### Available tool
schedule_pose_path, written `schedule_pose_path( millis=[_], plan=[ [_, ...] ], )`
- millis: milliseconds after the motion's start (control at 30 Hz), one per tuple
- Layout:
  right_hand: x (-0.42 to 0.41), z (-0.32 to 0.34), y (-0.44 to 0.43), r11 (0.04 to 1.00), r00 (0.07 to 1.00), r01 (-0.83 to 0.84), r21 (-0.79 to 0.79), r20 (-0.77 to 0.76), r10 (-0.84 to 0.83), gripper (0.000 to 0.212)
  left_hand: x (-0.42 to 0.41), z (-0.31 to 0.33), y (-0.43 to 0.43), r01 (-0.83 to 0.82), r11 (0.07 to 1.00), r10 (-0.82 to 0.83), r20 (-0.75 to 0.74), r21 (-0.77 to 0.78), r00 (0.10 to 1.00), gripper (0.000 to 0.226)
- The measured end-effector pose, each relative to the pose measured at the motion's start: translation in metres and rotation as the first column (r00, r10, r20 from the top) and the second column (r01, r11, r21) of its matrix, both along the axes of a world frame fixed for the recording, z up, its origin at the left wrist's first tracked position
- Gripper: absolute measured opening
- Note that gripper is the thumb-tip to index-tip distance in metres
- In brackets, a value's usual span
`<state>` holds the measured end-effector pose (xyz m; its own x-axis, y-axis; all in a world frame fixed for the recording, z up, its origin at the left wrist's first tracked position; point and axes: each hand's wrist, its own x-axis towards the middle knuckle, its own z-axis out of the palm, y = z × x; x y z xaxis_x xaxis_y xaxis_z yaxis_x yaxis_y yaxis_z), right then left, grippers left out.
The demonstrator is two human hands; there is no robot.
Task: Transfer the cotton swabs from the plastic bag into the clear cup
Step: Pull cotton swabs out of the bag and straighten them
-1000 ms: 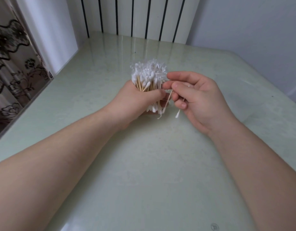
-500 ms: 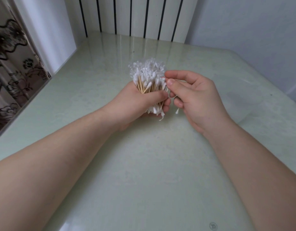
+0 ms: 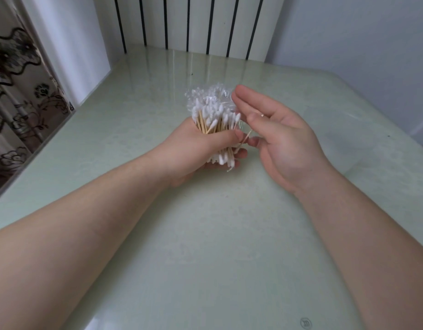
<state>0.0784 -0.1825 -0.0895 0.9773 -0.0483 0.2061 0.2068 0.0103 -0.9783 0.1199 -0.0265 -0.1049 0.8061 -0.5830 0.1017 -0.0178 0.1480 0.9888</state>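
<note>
Gripped upright in curled fingers of left hand [image 3: 194, 148]: cotton swabs [image 3: 213, 117], plastic bag [image 3: 205, 94] around them, over pale green surface [image 3: 205, 234]. At bundle's 3 o'clock, just beside, right hand [image 3: 284, 144], fingers straight, holding nothing. Loose swab [image 3: 245, 139] slanting between hands.

The left grip [image 3: 194, 148] hides the middle of the cotton swabs [image 3: 215, 117]; its fingers [image 3: 241, 153] lie mostly behind them. The plastic bag [image 3: 205, 94] is untraceable lower down. The left forearm [image 3: 63, 246] and right forearm [image 3: 372, 234] run off the edges.

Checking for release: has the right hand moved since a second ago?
Yes: the right hand opened and drew slightly right, off the bagged wooden-stick cotton swabs, judged against the black-striped white wall.
</note>
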Motion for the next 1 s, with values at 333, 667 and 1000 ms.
schedule_pose_path(
  millis=[333,667,1000],
  plan=[
    [0.004,-0.012,0.004,0.915,0.988,0.151,-0.374,0.075,-0.133,0.025,0.007,0.004,0.003,-0.222,0.972,0.224,0.009,-0.078,0.975,0.005],
    [0.000,-0.012,0.000,0.293,0.996,0.055,-0.954,0.073,0.048,0.008,0.012,0.003,0.007,-0.382,0.922,0.381,-0.023,-0.066,0.924,0.015],
    [0.005,-0.009,-0.010,0.647,0.914,0.406,-0.645,0.275,-0.299,0.010,0.013,0.005,0.007,-0.419,0.906,0.419,-0.011,-0.056,0.908,0.013]
  ],
)
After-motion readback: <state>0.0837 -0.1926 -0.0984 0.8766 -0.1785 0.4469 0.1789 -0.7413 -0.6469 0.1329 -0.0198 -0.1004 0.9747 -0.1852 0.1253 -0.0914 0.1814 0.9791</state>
